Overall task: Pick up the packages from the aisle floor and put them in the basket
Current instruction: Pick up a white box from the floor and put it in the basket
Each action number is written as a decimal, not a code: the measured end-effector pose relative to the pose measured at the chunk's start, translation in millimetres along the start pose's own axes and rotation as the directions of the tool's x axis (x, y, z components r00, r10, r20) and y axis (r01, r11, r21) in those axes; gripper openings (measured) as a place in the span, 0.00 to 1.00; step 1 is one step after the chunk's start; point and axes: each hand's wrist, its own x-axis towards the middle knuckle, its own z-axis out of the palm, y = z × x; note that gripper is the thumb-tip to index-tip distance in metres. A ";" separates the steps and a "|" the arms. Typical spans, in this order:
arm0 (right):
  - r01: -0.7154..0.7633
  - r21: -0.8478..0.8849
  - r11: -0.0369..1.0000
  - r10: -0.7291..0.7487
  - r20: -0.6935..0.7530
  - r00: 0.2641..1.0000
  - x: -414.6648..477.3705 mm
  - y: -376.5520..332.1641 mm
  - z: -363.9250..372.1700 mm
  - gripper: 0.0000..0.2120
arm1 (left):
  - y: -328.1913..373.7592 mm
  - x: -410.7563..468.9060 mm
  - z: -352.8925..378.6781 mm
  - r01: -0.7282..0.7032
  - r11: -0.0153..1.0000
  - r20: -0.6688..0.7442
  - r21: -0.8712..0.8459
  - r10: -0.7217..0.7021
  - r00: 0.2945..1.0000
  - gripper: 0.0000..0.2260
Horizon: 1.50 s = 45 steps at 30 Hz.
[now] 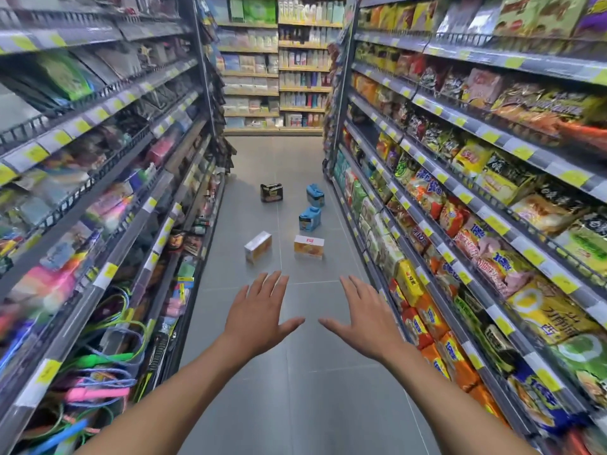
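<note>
Several packages lie on the grey tiled aisle floor ahead. Nearest are two white-and-orange boxes, one on the left and one on the right. Behind them stand two blue packs, a nearer one and a farther one. A black pack lies farthest, to the left. My left hand and my right hand are stretched forward, palms down, fingers spread, holding nothing. Both hover short of the orange boxes. No basket is in view.
Tall shelves wall the aisle on both sides: stationery and coloured cords on the left, snack and noodle packs on the right. A further shelf of bottles and boxes closes the far end. The floor strip between is narrow.
</note>
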 end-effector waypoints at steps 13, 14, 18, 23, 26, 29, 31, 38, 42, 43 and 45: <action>0.199 0.074 0.977 -0.171 -0.280 0.945 261.0 36.8 -141.4 0.47 | 1.0 267.5 -103.0 0.041 0.998 -0.288 0.042 -0.027 0.957 0.46; 0.213 0.070 0.974 -0.185 -0.290 0.939 279.2 36.5 -147.3 0.47 | -2.3 284.2 -108.7 0.044 0.998 -0.302 0.054 -0.026 0.953 0.46; 0.235 0.043 0.971 -0.212 -0.296 0.931 343.9 39.3 -151.7 0.46 | -22.3 343.6 -105.8 0.062 0.996 -0.299 0.066 -0.040 0.953 0.45; 0.199 0.058 0.978 -0.175 -0.278 0.944 432.1 44.9 -143.4 0.45 | -62.9 420.7 -89.1 0.082 0.994 -0.297 0.067 -0.058 0.953 0.43; 0.165 0.052 0.985 -0.148 -0.247 0.958 489.1 46.8 -134.8 0.45 | -92.4 473.8 -78.6 0.071 0.996 -0.271 0.050 -0.055 0.961 0.43; 0.135 0.055 0.989 -0.119 -0.230 0.966 541.5 55.0 -121.1 0.44 | -117.3 525.8 -63.6 0.042 0.998 -0.215 0.044 -0.032 0.976 0.43; 0.105 0.071 0.992 -0.088 -0.214 0.973 572.0 63.7 -111.7 0.45 | -130.1 559.2 -50.6 0.038 0.998 -0.185 0.043 -0.030 0.982 0.43; 0.011 0.068 0.998 -0.001 -0.154 0.988 672.5 109.7 -85.7 0.45 | -156.0 673.7 -0.2 -0.004 1.000 -0.117 0.002 0.004 0.993 0.43; -0.014 0.033 0.999 0.017 -0.100 0.995 733.9 138.1 -69.6 0.46 | -164.7 742.1 28.1 -0.012 1.000 -0.056 0.016 0.013 0.998 0.41; -0.011 0.025 1.000 0.013 -0.088 0.996 751.7 147.0 -66.3 0.46 | -166.8 761.3 34.9 -0.010 1.000 -0.050 0.024 0.011 0.999 0.42; -0.005 0.014 1.000 0.005 -0.066 0.998 784.7 164.0 -59.6 0.46 | -170.3 793.5 47.9 -0.003 1.000 -0.029 0.026 0.004 1.000 0.42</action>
